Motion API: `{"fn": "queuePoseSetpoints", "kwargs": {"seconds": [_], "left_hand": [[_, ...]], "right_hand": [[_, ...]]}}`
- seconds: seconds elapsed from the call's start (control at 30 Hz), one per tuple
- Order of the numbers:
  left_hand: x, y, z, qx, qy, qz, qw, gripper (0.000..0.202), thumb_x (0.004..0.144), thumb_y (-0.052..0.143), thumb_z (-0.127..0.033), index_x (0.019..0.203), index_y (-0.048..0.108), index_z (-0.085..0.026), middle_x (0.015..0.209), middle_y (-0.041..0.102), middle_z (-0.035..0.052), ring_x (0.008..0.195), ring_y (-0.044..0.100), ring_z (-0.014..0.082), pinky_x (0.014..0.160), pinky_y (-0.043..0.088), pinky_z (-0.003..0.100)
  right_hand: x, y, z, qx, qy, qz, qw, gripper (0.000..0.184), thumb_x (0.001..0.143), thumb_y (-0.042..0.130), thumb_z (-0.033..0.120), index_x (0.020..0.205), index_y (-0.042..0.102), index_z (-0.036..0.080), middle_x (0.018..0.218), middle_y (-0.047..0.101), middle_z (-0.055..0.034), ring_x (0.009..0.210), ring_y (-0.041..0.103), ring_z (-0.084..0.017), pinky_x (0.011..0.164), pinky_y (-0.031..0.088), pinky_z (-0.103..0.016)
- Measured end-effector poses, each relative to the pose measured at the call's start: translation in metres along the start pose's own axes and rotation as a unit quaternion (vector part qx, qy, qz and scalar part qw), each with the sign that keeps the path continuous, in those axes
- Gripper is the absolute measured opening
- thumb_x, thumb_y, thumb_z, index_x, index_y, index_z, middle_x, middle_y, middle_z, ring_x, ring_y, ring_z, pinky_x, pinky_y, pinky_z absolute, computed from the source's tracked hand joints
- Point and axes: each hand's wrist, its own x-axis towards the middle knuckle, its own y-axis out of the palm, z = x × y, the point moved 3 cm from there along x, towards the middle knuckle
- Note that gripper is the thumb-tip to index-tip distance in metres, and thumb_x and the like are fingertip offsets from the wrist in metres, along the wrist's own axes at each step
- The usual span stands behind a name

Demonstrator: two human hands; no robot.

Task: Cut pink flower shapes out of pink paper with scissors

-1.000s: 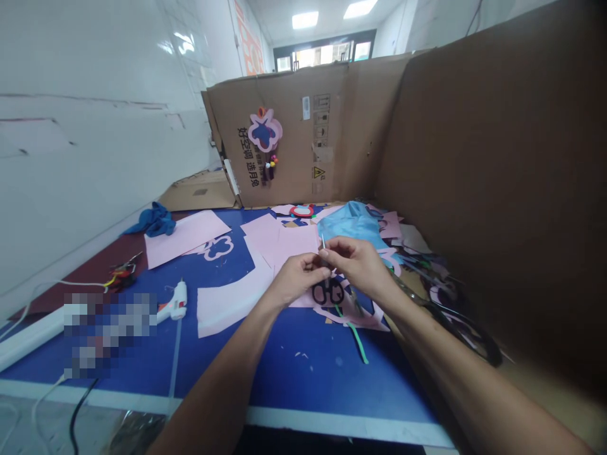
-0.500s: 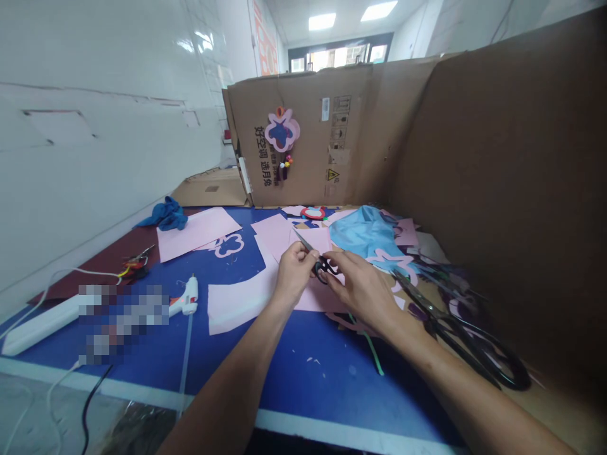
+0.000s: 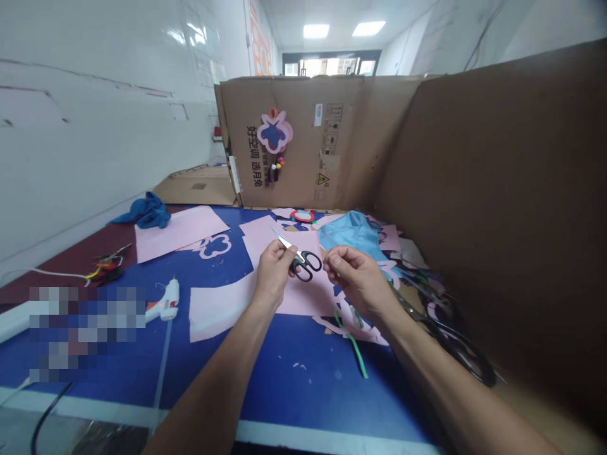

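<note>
My left hand (image 3: 274, 265) grips a small pair of scissors (image 3: 298, 255) with black handles by the middle, blades pointing up and left. My right hand (image 3: 353, 278) is curled just to the right of the black handles, its fingertips pinched close to them; whether it touches them or holds anything I cannot tell. Both hands hover over pink paper sheets (image 3: 289, 278) on the blue table (image 3: 284, 373). A thin green strip (image 3: 355, 351) lies on the table below my right wrist.
A glue gun (image 3: 164, 306) lies at left. Large black scissors (image 3: 450, 341) rest by the cardboard wall (image 3: 497, 202) on the right. Blue plastic (image 3: 351, 230), a blue cloth (image 3: 145, 213) and pink offcuts lie farther back. A pink-and-blue cutout (image 3: 274, 131) hangs on the rear cardboard.
The small scissors went from lying under my hands to being held up in my left hand. My right hand has drawn slightly away to the right of the handles.
</note>
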Motion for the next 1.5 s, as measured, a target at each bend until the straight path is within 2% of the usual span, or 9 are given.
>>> {"fn": "queuePoseSetpoints", "kwargs": {"seconds": [0.43,0.57,0.77,0.9,1.07,1.2,1.33,1.4,1.5], "left_hand": [[-0.009,0.009,-0.006,0.029,-0.008,0.034,0.999,0.023,0.080,0.074,-0.036,0.078,0.058,-0.020,0.073,0.065,-0.0010,0.056,0.054,0.0092,0.047,0.039,0.019],[-0.012,0.012,-0.006,0.068,0.013,0.052,0.996,0.022,0.080,0.077,-0.038,0.081,0.065,-0.019,0.074,0.064,-0.0008,0.059,0.052,0.0100,0.049,0.043,0.020],[-0.014,0.016,-0.006,0.034,0.012,0.055,0.998,0.021,0.078,0.079,-0.035,0.081,0.065,-0.019,0.069,0.060,-0.0026,0.054,0.053,0.0096,0.048,0.042,0.021],[-0.014,0.016,-0.006,0.023,-0.001,0.056,0.998,0.024,0.077,0.080,-0.037,0.079,0.064,-0.019,0.069,0.061,-0.0024,0.052,0.053,0.0093,0.047,0.041,0.022],[-0.016,0.016,-0.003,0.015,-0.032,0.078,0.996,0.024,0.077,0.081,-0.036,0.077,0.065,-0.018,0.065,0.062,-0.0009,0.055,0.056,0.0108,0.052,0.044,0.023],[-0.018,0.020,-0.002,-0.031,-0.070,0.145,0.986,0.031,0.075,0.085,-0.043,0.080,0.071,-0.015,0.071,0.067,0.0022,0.060,0.060,0.0114,0.058,0.049,0.024],[-0.015,0.015,-0.008,-0.083,-0.090,0.129,0.984,0.037,0.076,0.084,-0.047,0.093,0.074,-0.016,0.087,0.076,0.0085,0.073,0.070,0.0162,0.070,0.057,0.030],[-0.013,0.011,-0.014,-0.072,-0.065,0.123,0.988,0.034,0.078,0.083,-0.044,0.095,0.073,-0.016,0.095,0.078,0.0113,0.082,0.074,0.0194,0.076,0.059,0.032],[-0.012,0.009,-0.023,0.003,-0.001,0.137,0.991,0.023,0.080,0.081,-0.036,0.091,0.074,-0.017,0.094,0.079,0.0105,0.082,0.074,0.0197,0.076,0.058,0.032]], "right_hand": [[-0.003,0.005,0.004,-0.007,-0.012,-0.002,1.000,0.026,0.086,0.080,0.045,0.093,0.070,0.023,0.082,0.065,-0.0003,0.065,0.052,-0.015,0.062,0.043,-0.029],[-0.003,0.003,0.000,-0.079,-0.042,-0.024,0.996,0.025,0.088,0.081,0.044,0.093,0.070,0.023,0.083,0.064,0.0007,0.067,0.054,-0.014,0.063,0.045,-0.028],[-0.012,0.009,0.000,-0.307,-0.080,-0.034,0.948,0.030,0.093,0.074,0.042,0.116,0.068,0.024,0.098,0.074,-0.0035,0.080,0.067,-0.020,0.070,0.051,-0.031],[-0.014,0.009,-0.001,-0.389,-0.084,-0.030,0.917,0.035,0.096,0.070,0.041,0.127,0.066,0.026,0.097,0.076,-0.0046,0.083,0.070,-0.023,0.070,0.051,-0.034],[-0.014,0.009,-0.002,-0.450,-0.157,-0.069,0.876,0.036,0.093,0.074,0.045,0.124,0.071,0.027,0.119,0.069,-0.0109,0.112,0.065,-0.031,0.093,0.052,-0.043],[-0.011,0.010,-0.006,-0.399,-0.108,-0.038,0.910,0.044,0.089,0.077,0.045,0.128,0.068,0.026,0.119,0.073,-0.0089,0.103,0.069,-0.029,0.089,0.053,-0.042],[-0.006,0.004,0.000,-0.328,-0.053,-0.057,0.942,0.037,0.088,0.077,0.046,0.117,0.072,0.023,0.097,0.077,-0.0043,0.078,0.067,-0.023,0.070,0.052,-0.034],[-0.004,-0.001,0.005,-0.303,-0.045,-0.077,0.949,0.036,0.086,0.078,0.048,0.110,0.075,0.022,0.085,0.074,-0.0024,0.067,0.061,-0.020,0.061,0.049,-0.032],[-0.002,-0.007,0.009,-0.276,-0.033,-0.096,0.956,0.040,0.083,0.081,0.053,0.107,0.075,0.021,0.074,0.068,0.0004,0.058,0.054,-0.017,0.055,0.044,-0.030]]}}
